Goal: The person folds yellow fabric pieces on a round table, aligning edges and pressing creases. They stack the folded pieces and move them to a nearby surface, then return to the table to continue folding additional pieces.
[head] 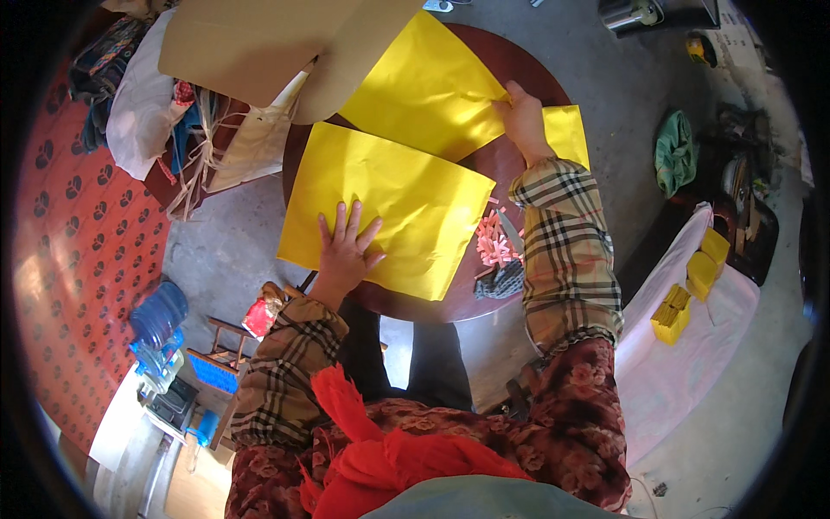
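Observation:
A large yellow sheet (402,201) lies on the round dark-red table (447,311) in front of me. My left hand (347,253) rests on its lower left part, palm down with the fingers apart. A second yellow sheet (421,84) is beyond it, and my right hand (524,120) pinches that sheet's right corner. Another yellow piece (567,133) shows behind my right wrist. Beside my right forearm are a pile of pink paper strips (494,243), a blade-like grey thing (511,232) and a grey knitted item (500,282).
Brown cardboard (279,45) overhangs the table's far left. White bags and pale ties (204,149) are beside it. Folded yellow stacks (671,314) lie on a pale cloth (681,383) at right. A blue water bottle (159,313) and a small blue-seated chair (213,371) stand at left.

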Tool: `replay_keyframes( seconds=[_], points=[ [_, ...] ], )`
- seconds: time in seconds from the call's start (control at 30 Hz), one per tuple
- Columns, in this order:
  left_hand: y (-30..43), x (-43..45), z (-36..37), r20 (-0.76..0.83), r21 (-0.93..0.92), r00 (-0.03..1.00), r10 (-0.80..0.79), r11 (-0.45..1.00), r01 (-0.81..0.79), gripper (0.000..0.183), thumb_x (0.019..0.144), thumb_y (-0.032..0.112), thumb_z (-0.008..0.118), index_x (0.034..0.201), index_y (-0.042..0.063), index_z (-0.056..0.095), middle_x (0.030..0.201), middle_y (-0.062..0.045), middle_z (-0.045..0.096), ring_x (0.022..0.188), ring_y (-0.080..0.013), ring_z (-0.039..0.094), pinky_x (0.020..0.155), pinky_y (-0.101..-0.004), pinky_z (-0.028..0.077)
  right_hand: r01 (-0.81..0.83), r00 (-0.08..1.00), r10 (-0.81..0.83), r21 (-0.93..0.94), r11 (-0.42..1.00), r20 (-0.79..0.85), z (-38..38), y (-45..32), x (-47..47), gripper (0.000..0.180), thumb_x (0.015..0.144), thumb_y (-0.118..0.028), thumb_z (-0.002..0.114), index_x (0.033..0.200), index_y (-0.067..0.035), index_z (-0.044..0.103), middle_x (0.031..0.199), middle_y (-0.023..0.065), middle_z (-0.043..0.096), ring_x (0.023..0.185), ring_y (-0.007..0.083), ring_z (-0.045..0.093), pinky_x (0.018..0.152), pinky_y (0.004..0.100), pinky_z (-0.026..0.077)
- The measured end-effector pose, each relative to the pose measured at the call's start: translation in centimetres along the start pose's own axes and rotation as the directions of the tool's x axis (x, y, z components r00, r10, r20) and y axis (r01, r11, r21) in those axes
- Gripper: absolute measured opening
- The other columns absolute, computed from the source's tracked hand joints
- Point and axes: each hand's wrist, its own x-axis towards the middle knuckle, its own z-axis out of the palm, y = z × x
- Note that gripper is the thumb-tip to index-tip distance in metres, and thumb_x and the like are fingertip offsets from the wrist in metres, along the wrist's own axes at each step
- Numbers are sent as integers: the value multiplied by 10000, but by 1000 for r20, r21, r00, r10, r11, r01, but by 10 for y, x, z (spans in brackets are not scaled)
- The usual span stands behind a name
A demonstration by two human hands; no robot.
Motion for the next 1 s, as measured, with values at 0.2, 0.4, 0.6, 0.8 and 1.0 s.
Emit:
replay_keyframes(
  seconds=[0.2,0.4,0.6,0.8,1.0],
  points=[
    [4,8,-7,-5,-17,1000,-4,1000,4,719,818,479,674,1455,264,418,1594,-174,201,1469,-411,134,1105,-696,64,35,999,-37,-35,999,-37,-93,-4,25,325,785,-126,688,1069,19,624,917,248,678,887,404,666,742,425,519],
    [29,15,-37,44,-53,997,-63,996,65,744,812,455,684,1439,143,434,1563,-192,264,1466,-391,159,1139,-640,49,-138,987,139,-11,990,77,-186,-31,18,366,799,-149,689,1116,23,627,969,203,689,882,321,683,734,385,521],
    [92,29,-43,204,-838,977,-65,505,208,733,910,462,609,1442,13,378,1496,-195,368,1390,-367,337,1146,-507,239,-341,939,277,433,835,206,-248,-77,-16,345,870,-56,664,1185,58,578,1055,137,677,930,199,673,780,297,541],
    [168,69,-44,543,-466,772,330,-646,604,708,1002,587,331,1450,41,381,1449,-150,441,1331,-296,425,1098,-448,353,-334,943,252,631,701,218,-282,-124,-68,372,910,-20,632,1259,48,522,1113,122,652,980,196,658,839,299,538],
    [197,99,-68,203,-152,942,268,-941,301,905,899,781,194,1487,106,330,1462,-158,412,1334,-345,405,1078,-514,360,-330,942,135,783,527,307,-309,-152,-134,407,900,-3,628,1285,40,505,1184,127,644,1046,220,649,915,336,520]
  ],
)
